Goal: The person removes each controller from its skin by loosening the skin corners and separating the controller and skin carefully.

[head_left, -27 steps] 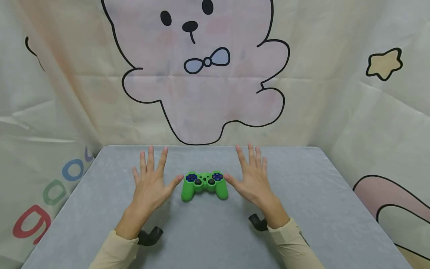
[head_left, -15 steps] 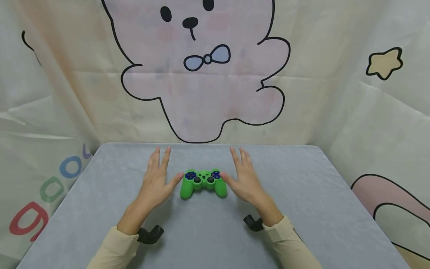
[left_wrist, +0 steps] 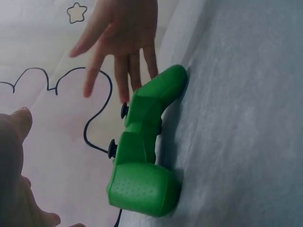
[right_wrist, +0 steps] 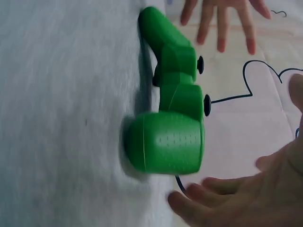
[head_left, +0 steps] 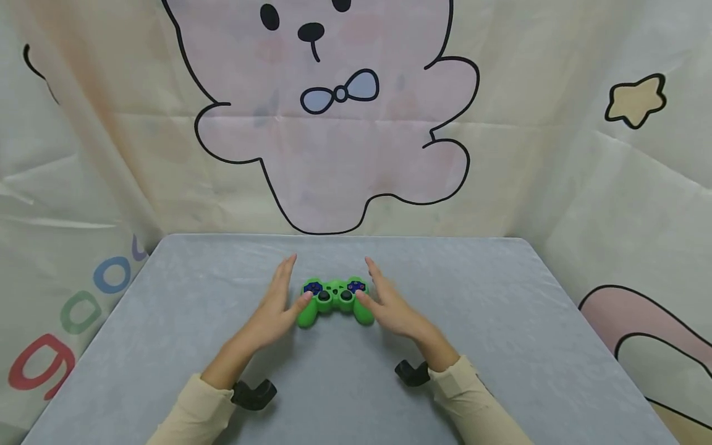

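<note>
A green game controller [head_left: 335, 296] with dark blue button pads and two black thumbsticks lies on the grey-blue table. My left hand [head_left: 274, 314] is at its left side, fingers straight, the thumb over the edge near the left buttons. On the other side my right hand [head_left: 394, 309] mirrors it, its thumb by the right buttons. Both wrist views show the controller [left_wrist: 142, 142] resting on the cloth, with gaps between it and the palms. In the right wrist view, my right hand's fingers [right_wrist: 218, 198] are extended beside the near grip. Neither hand grips it.
A cloth-covered table [head_left: 478, 278] reaches back to a curtain [head_left: 512, 173] with a cartoon bear print. Black wrist mounts [head_left: 254, 394] stick out from under both beige sleeves. Printed side curtains flank the table.
Both hands have moved inward toward the controller, turning so the palms face each other, with the fingers drawn together. The controller stays put on the table; the head view shifts slightly.
</note>
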{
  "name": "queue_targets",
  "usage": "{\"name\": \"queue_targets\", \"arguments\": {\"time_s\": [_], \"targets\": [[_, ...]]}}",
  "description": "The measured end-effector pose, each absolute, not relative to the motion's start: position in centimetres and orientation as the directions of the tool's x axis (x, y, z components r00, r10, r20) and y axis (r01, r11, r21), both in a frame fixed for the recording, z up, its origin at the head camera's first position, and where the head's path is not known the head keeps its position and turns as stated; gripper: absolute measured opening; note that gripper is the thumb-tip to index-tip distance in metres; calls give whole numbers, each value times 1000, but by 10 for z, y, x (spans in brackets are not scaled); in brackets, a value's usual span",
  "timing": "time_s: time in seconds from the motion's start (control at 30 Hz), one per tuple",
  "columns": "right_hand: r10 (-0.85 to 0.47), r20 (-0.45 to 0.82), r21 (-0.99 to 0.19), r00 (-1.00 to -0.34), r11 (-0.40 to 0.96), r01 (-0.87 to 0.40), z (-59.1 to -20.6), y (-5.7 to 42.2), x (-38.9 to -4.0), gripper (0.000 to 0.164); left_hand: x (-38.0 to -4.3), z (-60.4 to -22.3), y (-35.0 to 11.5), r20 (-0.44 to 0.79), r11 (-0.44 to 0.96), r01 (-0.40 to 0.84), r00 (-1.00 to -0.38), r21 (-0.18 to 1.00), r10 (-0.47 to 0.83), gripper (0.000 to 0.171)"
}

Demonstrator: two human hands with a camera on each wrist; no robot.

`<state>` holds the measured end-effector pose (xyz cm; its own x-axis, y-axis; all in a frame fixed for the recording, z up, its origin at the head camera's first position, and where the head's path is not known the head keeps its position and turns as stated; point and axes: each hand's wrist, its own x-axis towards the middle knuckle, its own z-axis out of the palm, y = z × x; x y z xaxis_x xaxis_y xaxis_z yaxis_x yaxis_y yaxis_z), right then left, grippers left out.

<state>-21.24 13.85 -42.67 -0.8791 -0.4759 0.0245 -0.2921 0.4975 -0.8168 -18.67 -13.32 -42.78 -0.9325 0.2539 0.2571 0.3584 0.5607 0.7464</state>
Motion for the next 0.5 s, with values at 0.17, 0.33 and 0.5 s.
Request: {"name": "queue_targets", "arguments": {"time_s": [0.17,0.33,0.5], "targets": [[-478,-108,-885,-872,447,-135,-427,137,-212,75,-187,-432,-130,123,510,256,-952,821,280,81],[-453,-152,-891,-878,448,-77,-427,140,-214,78,-188,-437,-130,4,495,162,-953,854,304,88],[-437,-206,-881,-876,473,-29,-430,141,-213,82,-188,-441,-130,-71,516,92,-955,852,287,85]]}}
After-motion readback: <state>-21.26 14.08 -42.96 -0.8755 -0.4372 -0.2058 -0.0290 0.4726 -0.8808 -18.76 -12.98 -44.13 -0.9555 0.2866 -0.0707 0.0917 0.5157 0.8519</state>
